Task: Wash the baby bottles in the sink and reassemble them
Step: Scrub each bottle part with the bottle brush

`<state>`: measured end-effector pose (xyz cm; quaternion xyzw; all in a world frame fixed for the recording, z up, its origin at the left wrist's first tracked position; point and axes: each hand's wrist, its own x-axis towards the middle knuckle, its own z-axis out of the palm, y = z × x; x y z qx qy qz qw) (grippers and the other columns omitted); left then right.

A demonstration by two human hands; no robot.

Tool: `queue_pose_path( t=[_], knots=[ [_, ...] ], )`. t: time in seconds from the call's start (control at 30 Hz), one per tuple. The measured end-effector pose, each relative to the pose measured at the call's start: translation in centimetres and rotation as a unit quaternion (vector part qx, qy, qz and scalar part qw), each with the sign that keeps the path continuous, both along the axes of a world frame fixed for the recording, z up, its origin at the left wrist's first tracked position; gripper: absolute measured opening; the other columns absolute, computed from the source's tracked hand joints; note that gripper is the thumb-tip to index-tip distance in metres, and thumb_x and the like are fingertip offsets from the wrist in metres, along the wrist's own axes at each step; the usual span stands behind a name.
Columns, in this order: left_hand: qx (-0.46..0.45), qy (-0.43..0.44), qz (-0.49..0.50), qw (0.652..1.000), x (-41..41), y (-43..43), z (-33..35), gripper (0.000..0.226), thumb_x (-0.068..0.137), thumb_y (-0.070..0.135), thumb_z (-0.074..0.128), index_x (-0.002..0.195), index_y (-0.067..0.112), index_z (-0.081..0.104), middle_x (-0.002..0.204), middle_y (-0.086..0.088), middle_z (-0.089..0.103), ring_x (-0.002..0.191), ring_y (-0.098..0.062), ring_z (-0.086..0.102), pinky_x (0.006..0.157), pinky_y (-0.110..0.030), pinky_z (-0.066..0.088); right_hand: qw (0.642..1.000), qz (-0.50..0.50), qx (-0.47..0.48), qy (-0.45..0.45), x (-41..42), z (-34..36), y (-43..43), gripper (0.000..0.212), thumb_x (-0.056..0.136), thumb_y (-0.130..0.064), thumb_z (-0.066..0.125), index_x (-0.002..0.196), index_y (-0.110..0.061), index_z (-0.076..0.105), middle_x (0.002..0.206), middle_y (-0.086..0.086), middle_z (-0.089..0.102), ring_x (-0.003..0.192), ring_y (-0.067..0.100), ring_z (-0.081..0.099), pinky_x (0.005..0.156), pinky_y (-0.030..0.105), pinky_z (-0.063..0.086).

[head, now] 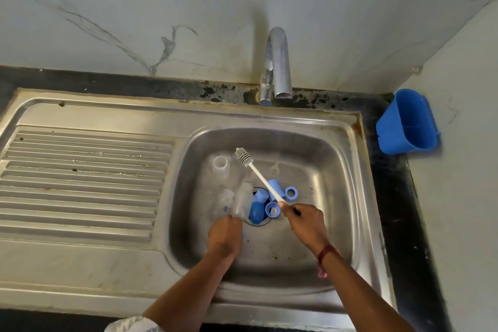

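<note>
My left hand (225, 236) grips the base of a clear baby bottle (242, 201) over the sink basin (331, 170), its mouth pointing away from me. My right hand (305, 224) holds the white handle of a bottle brush (258, 174); its grey bristle head is raised above the basin, outside the bottle. Another clear bottle (221, 166) stands upright at the basin's back left, and a third (223, 201) lies beside the held one. Blue caps (256, 211) and blue collar rings (291, 193) lie around the drain.
The chrome tap (277, 62) stands behind the basin with no water visible. A ribbed steel drainboard (80, 183) stretches to the left. A blue plastic holder (408, 122) hangs on the wall at the right. Black counter edges the sink.
</note>
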<state>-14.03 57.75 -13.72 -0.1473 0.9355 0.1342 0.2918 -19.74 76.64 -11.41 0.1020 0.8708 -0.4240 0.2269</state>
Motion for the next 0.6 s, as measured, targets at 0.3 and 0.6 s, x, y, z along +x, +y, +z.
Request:
queue_pose_path(
  t=[0.3,0.6],
  knots=[
    [0.08,0.066,-0.092,0.99,-3.6,2.3,0.1,0.02,0.092,0.03,0.061,0.105,0.017,0.069,0.105,-0.003,0.067,0.095,-0.023,0.066,0.076,-0.031,0.051,1.0,-0.014,0.009,0.011,-0.4,-0.2,0.3,0.057,0.089,-0.055,0.06,0.051,-0.014,0.052,0.053,0.004,0.055,0.052,0.013,0.044,0.06,0.036,0.048],
    [0.101,0.098,-0.021,0.99,-5.3,6.4,-3.1,0.023,0.1,0.019,0.045,0.11,0.012,0.063,0.114,-0.006,0.059,0.094,-0.03,0.064,0.075,-0.037,0.052,1.0,0.001,0.022,0.012,-1.1,-0.2,1.0,0.053,0.09,-0.054,0.059,0.052,-0.019,0.053,0.052,0.002,0.056,0.05,0.012,0.046,0.056,0.036,0.049]
  ],
)
